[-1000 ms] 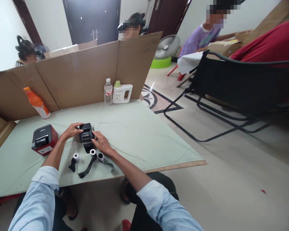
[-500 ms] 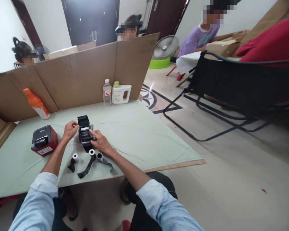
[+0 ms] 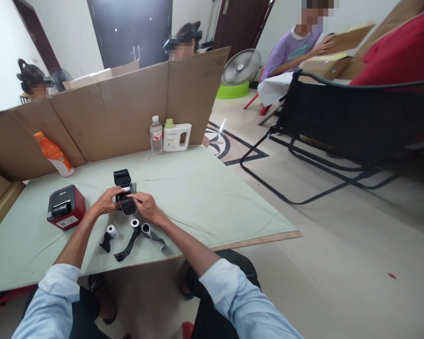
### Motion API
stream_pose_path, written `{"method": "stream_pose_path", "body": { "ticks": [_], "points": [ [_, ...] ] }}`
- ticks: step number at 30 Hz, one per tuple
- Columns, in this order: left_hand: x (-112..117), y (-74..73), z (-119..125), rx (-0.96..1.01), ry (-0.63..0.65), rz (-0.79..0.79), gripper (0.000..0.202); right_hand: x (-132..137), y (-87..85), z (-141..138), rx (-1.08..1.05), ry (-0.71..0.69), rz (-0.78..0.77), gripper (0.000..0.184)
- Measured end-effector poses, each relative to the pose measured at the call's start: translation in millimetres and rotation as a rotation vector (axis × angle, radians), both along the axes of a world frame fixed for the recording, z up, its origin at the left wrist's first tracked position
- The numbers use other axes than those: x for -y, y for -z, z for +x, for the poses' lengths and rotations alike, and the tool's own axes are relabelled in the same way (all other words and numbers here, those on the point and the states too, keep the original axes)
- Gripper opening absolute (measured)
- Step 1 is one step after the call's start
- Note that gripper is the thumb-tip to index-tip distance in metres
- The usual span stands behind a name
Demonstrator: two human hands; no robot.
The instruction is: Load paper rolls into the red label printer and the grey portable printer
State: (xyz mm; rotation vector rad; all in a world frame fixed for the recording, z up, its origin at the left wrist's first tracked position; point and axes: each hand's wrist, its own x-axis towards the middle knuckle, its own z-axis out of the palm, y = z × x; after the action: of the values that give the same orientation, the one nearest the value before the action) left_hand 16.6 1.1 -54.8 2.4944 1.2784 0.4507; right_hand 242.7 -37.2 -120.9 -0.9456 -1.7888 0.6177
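A small black printer [image 3: 124, 189] stands on the pale green table [image 3: 205, 197] with its lid tipped up and back. My left hand [image 3: 104, 203] grips its left side, fingers curled round it. My right hand [image 3: 145, 205] closes on its front right, fingers reaching into the open bay. Three small paper rolls lie just in front of my hands: a white one [image 3: 110, 230], one [image 3: 135, 223] with a long dark strip trailing toward me, and a third [image 3: 146, 229] beside it. What sits inside the open bay is too small to make out.
A red and black printer [image 3: 65, 206] stands to the left. An orange bottle [image 3: 54, 154], a water bottle [image 3: 156, 135] and a white jug [image 3: 177, 136] stand against a cardboard screen [image 3: 127, 103]. Other people sit beyond it. A black folding chair [image 3: 342, 127] stands on the floor at right.
The black printer's lid, shut a second ago, has swung up and stands open. Both hands have moved down onto the front of the printer.
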Motion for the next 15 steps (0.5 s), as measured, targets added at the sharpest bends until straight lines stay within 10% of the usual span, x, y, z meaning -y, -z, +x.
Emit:
{"method": "stream_pose_path", "body": {
  "ticks": [15],
  "points": [
    [-1.5, -25.1, 45.9, -0.273, -0.201, 0.063, 0.036, 0.8, -21.5, 2.3, -0.581, -0.107, -0.250, 0.034]
  ]
}}
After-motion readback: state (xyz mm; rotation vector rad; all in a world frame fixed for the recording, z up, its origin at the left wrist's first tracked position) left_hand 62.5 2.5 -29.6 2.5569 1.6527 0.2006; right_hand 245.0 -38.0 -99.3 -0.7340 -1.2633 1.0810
